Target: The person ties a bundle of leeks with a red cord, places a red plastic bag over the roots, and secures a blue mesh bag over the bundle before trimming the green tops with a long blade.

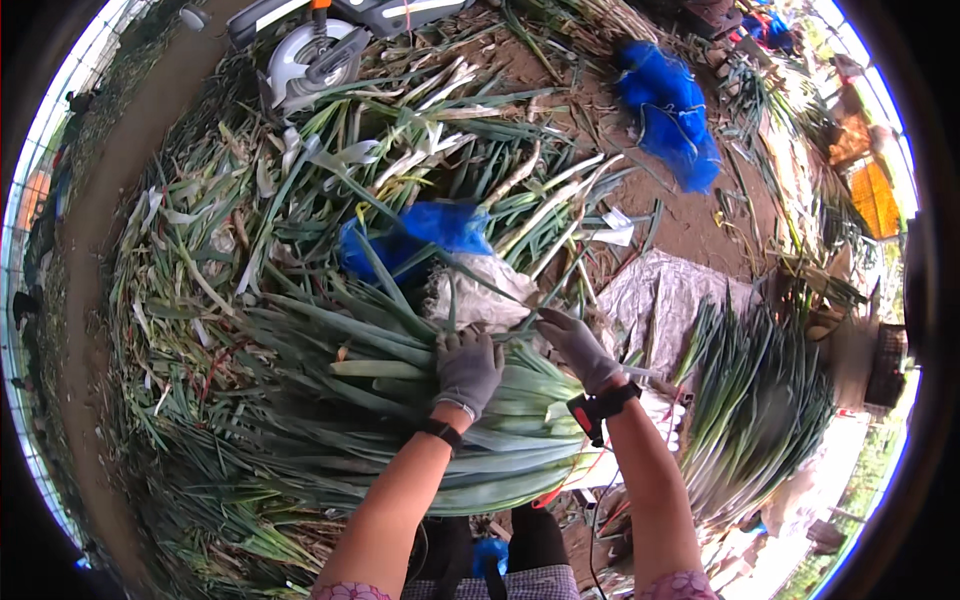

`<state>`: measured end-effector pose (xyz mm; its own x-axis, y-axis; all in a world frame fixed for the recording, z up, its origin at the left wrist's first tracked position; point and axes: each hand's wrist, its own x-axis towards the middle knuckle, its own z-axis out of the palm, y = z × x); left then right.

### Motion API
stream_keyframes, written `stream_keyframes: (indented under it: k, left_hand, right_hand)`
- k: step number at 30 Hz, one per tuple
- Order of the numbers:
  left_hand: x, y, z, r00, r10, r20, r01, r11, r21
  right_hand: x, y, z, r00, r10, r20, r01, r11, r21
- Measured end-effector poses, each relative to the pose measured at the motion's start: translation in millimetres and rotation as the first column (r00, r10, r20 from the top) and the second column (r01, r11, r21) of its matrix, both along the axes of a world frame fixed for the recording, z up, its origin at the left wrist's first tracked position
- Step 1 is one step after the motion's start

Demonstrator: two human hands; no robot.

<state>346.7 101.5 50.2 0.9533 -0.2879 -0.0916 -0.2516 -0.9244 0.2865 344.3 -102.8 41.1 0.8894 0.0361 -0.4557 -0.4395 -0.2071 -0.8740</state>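
A large bundle of leeks (520, 400) lies across in front of me, broad green leaves fanning left, pale ends to the right. My left hand (470, 372), in a grey glove, rests on the far side of the bundle with its fingers bent over leek leaves. My right hand (578, 348), also gloved, is just right of it, fingers pinched near the end of a narrow leek leaf (492, 277). Its fingertips are small in view. A whitish sack (475, 295) lies just beyond both hands, touching a blue net bag (445, 228).
Loose leeks and trimmings (230, 220) cover the ground at left and ahead. Another leek pile (755, 390) lies right, beside a pale sheet (655, 295). A second blue net (670, 110) is farther off. A wheeled machine (315, 62) stands at the far left.
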Motion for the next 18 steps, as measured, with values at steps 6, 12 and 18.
stream_keyframes:
  k: [6,12,18]
  left_hand:
    - [3,5,-7,0.993,-0.041,0.110,0.051,0.994,-0.096]
    - [11,15,0,0.995,-0.098,-0.023,0.092,0.981,-0.171]
    - [16,29,-2,0.991,-0.106,-0.084,0.090,0.980,-0.180]
  right_hand:
    - [111,39,-79,0.895,0.447,-0.002,-0.381,0.761,-0.525]
    - [187,87,-126,0.746,0.628,-0.220,-0.579,0.449,-0.680]
    - [213,145,-188,0.700,0.681,-0.215,-0.549,0.321,-0.772]
